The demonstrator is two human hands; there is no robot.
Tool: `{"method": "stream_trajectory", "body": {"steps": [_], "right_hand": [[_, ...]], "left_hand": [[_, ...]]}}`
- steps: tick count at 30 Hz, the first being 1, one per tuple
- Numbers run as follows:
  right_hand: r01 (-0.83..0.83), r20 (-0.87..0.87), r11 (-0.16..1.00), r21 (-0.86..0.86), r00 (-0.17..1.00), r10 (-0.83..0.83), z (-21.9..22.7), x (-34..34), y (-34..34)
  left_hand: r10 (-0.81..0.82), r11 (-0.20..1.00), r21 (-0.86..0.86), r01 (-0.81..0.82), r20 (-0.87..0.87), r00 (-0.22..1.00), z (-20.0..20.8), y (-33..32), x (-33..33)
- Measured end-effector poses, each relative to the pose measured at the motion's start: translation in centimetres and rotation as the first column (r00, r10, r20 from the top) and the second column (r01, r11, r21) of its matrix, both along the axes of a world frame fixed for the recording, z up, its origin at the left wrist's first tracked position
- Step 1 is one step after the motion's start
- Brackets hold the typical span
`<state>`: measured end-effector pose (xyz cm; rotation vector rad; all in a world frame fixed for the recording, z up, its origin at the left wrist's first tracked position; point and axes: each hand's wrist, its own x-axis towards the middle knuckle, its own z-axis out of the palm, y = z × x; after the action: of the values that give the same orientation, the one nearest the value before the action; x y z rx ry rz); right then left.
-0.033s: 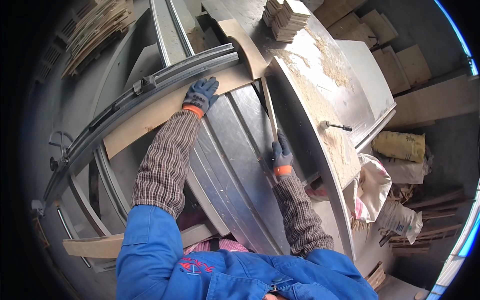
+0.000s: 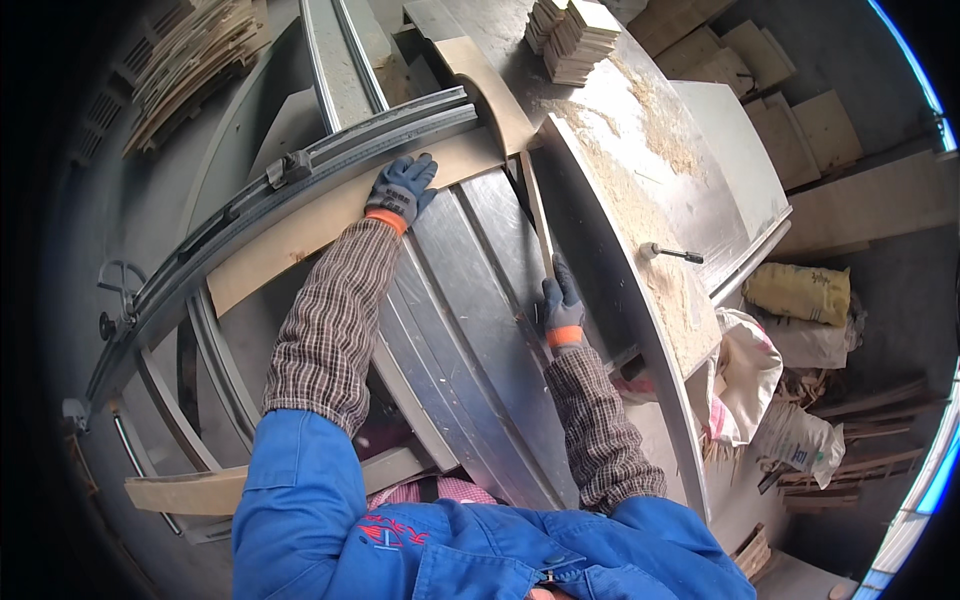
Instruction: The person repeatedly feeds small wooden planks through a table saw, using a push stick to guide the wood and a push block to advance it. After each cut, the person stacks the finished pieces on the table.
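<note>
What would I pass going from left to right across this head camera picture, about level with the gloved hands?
Metal fence rail → long wooden board → left hand pressing on that board → thin wooden strip → right hand holding the strip → sawdust-covered metal table → yellow sack.

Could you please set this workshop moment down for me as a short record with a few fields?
Setting: metal saw table dusted with sawdust
Left hand: gloved, pressed flat on a long wooden board lying against the fence rail
Right hand: gloved, gripping a thin wooden strip
Nearby: stack of small wood pieces, sacks to the right
</note>
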<state>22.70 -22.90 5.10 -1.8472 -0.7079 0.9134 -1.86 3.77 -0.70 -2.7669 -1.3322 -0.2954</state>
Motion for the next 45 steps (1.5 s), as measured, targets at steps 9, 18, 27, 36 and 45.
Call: {"method": "stream_trajectory", "body": {"steps": [9,18,27,36,45], "right_hand": [[-0.171,0.675,0.985,0.021,0.729,0.112,-0.2,-1.6,-6.4],[-0.178,0.818,0.98,-0.09,0.548,0.175,-2.4,-0.7,-14.1],[-0.16,0.831,0.978,-0.137,0.519,0.201,-1.6,-0.4,-18.3],[-0.146,0.749,0.939,-0.311,0.571,0.337,-1.6,1.6,-23.3],[-0.193,0.498,0.98,0.04,0.854,0.148,1.9,2.2,-20.0]], "left_hand": [[-0.006,1.0,-0.005,0.006,0.058,0.998,-0.5,0.3,-0.1],[0.004,0.998,-0.057,0.001,0.087,0.996,0.0,-1.6,0.1],[0.07,0.994,-0.078,-0.07,-0.005,0.998,3.3,-8.1,-5.9],[-0.037,0.999,0.016,0.038,-0.038,0.999,2.0,-13.4,-9.1],[-0.061,0.997,0.053,0.062,-0.028,0.998,0.5,-13.0,-2.1]]}}
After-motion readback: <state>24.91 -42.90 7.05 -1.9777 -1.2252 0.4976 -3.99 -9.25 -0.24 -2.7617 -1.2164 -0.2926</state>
